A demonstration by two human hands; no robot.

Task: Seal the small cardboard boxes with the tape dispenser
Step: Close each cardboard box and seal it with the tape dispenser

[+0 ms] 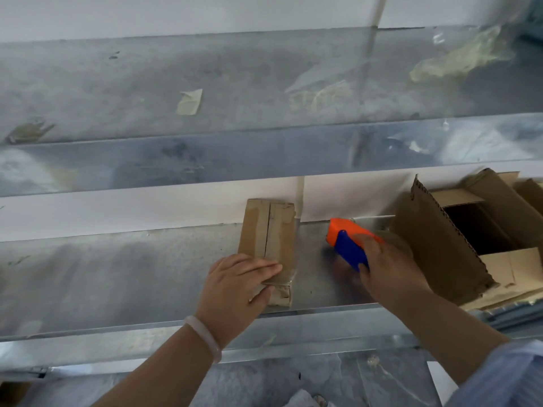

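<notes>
left hand fingers flat atop small box, right hand fingers gripping tape dispenser

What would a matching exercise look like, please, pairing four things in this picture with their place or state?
Things:
1. small cardboard box
2. tape dispenser
3. large cardboard box
4. bracelet

Places or states:
A. worn on the left wrist
B. flaps open, at the right end of the shelf
C. gripped by the right hand
D. pressed down by the left hand

Pairs: 1-D, 2-C, 3-B, 4-A.
</notes>
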